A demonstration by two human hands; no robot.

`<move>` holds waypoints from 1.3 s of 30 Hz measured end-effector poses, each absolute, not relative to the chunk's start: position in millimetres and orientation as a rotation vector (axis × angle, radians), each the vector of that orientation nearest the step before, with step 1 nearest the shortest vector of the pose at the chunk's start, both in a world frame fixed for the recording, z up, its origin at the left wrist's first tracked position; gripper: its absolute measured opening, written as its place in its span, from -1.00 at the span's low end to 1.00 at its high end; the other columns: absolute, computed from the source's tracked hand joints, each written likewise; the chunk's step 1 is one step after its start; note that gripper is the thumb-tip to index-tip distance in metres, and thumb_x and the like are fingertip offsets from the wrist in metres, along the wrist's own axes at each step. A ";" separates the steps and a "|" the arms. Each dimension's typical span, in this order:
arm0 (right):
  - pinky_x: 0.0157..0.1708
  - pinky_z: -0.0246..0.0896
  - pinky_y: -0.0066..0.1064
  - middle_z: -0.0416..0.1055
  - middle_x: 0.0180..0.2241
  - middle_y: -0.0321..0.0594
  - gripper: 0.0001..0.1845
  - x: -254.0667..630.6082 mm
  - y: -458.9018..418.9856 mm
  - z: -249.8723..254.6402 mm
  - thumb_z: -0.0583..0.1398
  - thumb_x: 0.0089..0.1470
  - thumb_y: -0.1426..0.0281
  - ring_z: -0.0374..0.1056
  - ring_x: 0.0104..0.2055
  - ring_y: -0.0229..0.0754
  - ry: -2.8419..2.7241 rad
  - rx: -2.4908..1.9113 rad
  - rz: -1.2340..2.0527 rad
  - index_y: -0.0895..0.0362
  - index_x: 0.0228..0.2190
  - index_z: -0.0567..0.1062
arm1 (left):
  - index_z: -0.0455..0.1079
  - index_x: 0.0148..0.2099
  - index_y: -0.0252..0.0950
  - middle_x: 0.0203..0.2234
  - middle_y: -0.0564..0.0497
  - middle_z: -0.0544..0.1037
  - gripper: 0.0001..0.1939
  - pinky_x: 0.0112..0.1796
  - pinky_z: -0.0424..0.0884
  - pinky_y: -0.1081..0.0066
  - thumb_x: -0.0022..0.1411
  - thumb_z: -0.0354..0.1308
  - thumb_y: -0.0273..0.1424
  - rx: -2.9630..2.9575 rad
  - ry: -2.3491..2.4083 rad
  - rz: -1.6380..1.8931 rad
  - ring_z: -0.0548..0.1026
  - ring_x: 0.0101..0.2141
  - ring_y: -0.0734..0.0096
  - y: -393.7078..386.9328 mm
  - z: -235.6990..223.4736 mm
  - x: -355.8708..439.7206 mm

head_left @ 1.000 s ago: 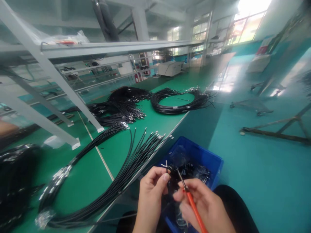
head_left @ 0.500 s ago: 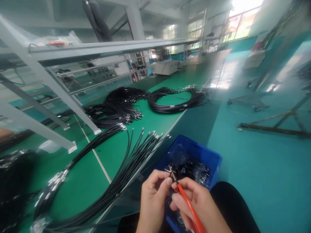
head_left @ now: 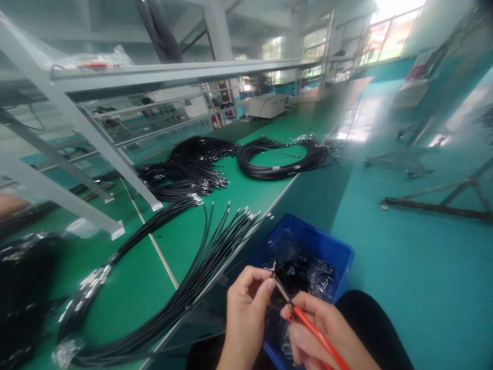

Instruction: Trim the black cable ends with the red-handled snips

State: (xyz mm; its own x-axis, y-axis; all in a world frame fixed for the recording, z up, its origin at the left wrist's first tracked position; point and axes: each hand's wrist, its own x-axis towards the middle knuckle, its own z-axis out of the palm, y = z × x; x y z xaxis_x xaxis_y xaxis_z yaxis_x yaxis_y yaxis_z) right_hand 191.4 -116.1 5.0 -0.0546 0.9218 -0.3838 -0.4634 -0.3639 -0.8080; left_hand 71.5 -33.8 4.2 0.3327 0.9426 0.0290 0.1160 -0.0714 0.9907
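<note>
Pinched between the thumb and fingers of my left hand [head_left: 248, 303] is the end of a black cable [head_left: 273, 274]. Short pale wire ends stick out above the fingertips. My right hand [head_left: 321, 324] is closed around orange-handled pliers [head_left: 314, 328], whose narrow metal jaws slant up to the left and meet the cable end at my left thumb. Whether the jaws are closed on it is too small to tell. Below both hands stands a blue bin [head_left: 335, 246] with black and clear scraps in it.
A bundle of black cables [head_left: 154, 326] with pale tips curves over the green table [head_left: 127, 303] at left. Another cable coil [head_left: 262, 172] and cable piles [head_left: 200, 149] lie farther back. Grey shelf legs [head_left: 103, 139] stand on the table. At far left, part of another person's hand [head_left: 11, 204] shows, blurred.
The pliers moved up-left to the wire ends, then slid lower along the cable end beside my left thumb. My left hand keeps its pinch. The whole view shifted slightly.
</note>
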 end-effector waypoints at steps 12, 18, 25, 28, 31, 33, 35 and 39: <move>-0.77 -0.16 -0.60 0.36 -0.66 -0.36 -0.54 193.0 -110.6 18.0 0.26 -0.15 0.06 0.03 -0.79 -0.49 -0.606 -1.092 1.691 0.14 -0.39 0.29 | 0.44 -0.40 -0.29 -0.53 0.04 0.48 -0.91 -0.41 0.34 0.45 0.12 0.16 -0.40 1.625 1.038 0.965 0.43 -0.47 0.38 -39.0 5.1 74.4; -0.68 -0.01 -0.57 0.29 -0.69 -0.45 -0.80 189.8 -114.3 -7.1 0.26 -0.18 0.42 0.14 -0.71 -0.42 -0.740 -1.305 1.529 0.13 -0.48 0.31 | 0.42 -0.40 -0.28 -0.54 0.06 0.45 -0.92 -0.43 0.33 0.45 0.13 0.13 -0.41 1.743 1.101 0.970 0.43 -0.49 0.38 -37.2 1.8 75.3; -0.34 0.27 -0.42 0.43 -0.48 -0.36 -0.64 186.0 -105.7 -3.1 0.29 -0.22 0.43 0.38 -0.39 -0.21 -0.517 -1.321 0.868 0.06 -0.29 0.36 | 0.42 -0.40 -0.27 -0.53 0.07 0.45 -0.92 -0.45 0.31 0.48 0.14 0.13 -0.44 1.911 1.080 0.978 0.43 -0.49 0.40 -45.4 8.6 77.0; -0.38 0.29 -0.46 0.45 -0.47 -0.35 -0.64 185.3 -94.4 5.4 0.32 -0.22 0.37 0.39 -0.41 -0.23 -0.425 -1.232 0.878 0.05 -0.30 0.37 | 0.42 -0.41 -0.26 -0.54 0.08 0.44 -0.91 -0.45 0.30 0.48 0.14 0.13 -0.45 1.935 1.063 1.020 0.41 -0.50 0.42 -51.8 9.6 79.1; -0.46 0.25 -0.53 0.44 -0.50 -0.39 -0.62 182.0 -90.7 10.5 0.34 -0.25 0.43 0.35 -0.49 -0.31 -0.362 -1.160 0.917 0.05 -0.31 0.37 | 0.42 -0.42 -0.26 -0.55 0.08 0.43 -0.90 -0.47 0.28 0.49 0.14 0.11 -0.45 1.936 1.055 1.026 0.40 -0.52 0.43 -55.3 10.4 79.5; -0.48 0.23 -0.55 0.44 -0.51 -0.40 -0.63 179.8 -92.0 11.9 0.32 -0.24 0.46 0.32 -0.51 -0.34 -0.354 -1.123 0.944 0.06 -0.31 0.37 | 0.41 -0.44 -0.27 -0.57 0.08 0.42 -0.88 -0.48 0.27 0.50 0.14 0.11 -0.44 1.911 1.055 1.000 0.39 -0.53 0.44 -55.6 11.6 78.4; -0.48 0.23 -0.55 0.43 -0.51 -0.41 -0.64 178.7 -94.0 12.6 0.32 -0.22 0.46 0.30 -0.53 -0.35 -0.365 -1.112 0.957 0.06 -0.31 0.36 | 0.40 -0.46 -0.28 -0.58 0.08 0.42 -0.88 -0.49 0.28 0.51 0.12 0.12 -0.44 1.879 1.060 0.958 0.39 -0.54 0.45 -54.9 13.5 76.8; -0.46 0.26 -0.51 0.44 -0.50 -0.38 -0.65 178.1 -94.7 14.9 0.32 -0.21 0.45 0.34 -0.49 -0.30 -0.386 -1.126 0.953 0.06 -0.32 0.36 | 0.40 -0.48 -0.29 -0.59 0.07 0.42 -0.88 -0.50 0.28 0.51 0.10 0.14 -0.44 1.835 1.080 0.913 0.38 -0.54 0.43 -53.7 17.2 75.3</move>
State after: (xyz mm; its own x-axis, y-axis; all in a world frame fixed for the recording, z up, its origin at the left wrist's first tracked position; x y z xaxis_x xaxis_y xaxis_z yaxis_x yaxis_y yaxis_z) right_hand 178.1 -94.7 14.9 0.5659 0.8029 -0.1872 -0.4461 0.1073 -0.8885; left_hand 75.3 -53.7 17.2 0.3745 0.9093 0.1815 0.3301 -0.3137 0.8903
